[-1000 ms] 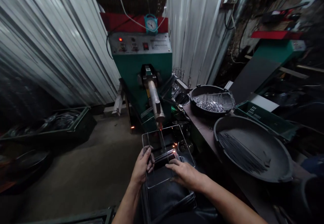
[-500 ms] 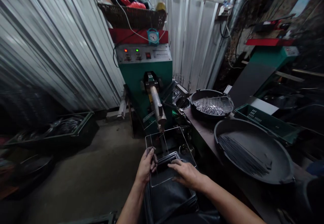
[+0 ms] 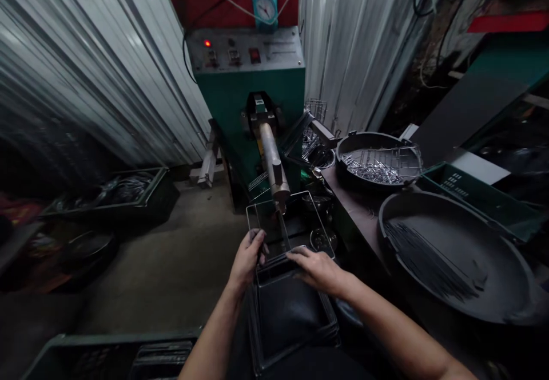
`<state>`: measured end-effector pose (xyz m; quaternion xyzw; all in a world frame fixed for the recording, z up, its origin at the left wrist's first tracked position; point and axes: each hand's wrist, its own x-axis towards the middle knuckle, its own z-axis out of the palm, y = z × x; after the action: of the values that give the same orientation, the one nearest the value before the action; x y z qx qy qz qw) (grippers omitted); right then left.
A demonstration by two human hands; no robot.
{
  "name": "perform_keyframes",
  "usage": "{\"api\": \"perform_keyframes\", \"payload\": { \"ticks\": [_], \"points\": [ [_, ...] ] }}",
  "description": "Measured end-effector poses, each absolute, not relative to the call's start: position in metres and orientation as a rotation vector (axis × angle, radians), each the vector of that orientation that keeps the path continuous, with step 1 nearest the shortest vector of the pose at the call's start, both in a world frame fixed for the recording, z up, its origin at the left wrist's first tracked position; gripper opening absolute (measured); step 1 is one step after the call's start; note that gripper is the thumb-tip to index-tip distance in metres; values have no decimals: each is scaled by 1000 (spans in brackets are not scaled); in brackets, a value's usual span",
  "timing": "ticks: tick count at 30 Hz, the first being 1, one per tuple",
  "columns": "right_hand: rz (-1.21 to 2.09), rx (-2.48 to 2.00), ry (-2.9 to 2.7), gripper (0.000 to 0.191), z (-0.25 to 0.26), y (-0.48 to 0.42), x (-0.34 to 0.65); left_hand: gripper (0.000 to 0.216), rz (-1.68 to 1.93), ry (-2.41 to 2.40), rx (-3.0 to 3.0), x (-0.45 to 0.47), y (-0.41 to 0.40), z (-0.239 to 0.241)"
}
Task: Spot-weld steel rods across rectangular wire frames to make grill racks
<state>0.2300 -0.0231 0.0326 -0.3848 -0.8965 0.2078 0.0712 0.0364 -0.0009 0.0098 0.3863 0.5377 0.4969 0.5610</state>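
Observation:
Both hands are at a thin rectangular wire frame (image 3: 322, 221), held under the tip of a metal electrode arm (image 3: 272, 159) on a green machine. My left hand (image 3: 250, 257) is closed with thumb and fingers on the frame's left side. My right hand (image 3: 319, 269) has its fingertips closed on the near wire, right of the middle. A strip or wire runs from below the electrode tip toward those fingertips. Under the hands, a stack of similar wire frames (image 3: 256, 334) rests on a dark surface at my lap.
A pan of dark straight rods (image 3: 506, 265) and a pan with short shiny wires (image 3: 343, 171) stand on the bench at right. Green crates lie at left (image 3: 165, 188) and near left (image 3: 64, 343). A clock (image 3: 265, 9) hangs above the control panel (image 3: 278, 48).
My view has tilted down and closer to the machine. The right fingertips have come to the frame's near wire. The green panel light has gone out; the red one stays lit.

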Motion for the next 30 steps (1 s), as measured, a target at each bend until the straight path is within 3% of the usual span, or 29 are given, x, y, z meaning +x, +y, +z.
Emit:
{"api": "perform_keyframes", "payload": {
  "ticks": [7, 9, 14, 30],
  "points": [
    [390, -1161, -2631, 65, 41, 27, 232, 31, 1254, 1194, 912, 22, 54, 20],
    [361, -1170, -2570, 57, 42, 38, 236, 32, 1249, 1193, 880, 18, 66, 21],
    [261, -1164, -2473, 18, 34, 61, 240, 32, 1269, 1174, 864, 14, 89, 22],
    [269, -1128, -2407, 12, 37, 107, 232, 21, 1296, 1196, 765, 9, 129, 20]
  ]
}}
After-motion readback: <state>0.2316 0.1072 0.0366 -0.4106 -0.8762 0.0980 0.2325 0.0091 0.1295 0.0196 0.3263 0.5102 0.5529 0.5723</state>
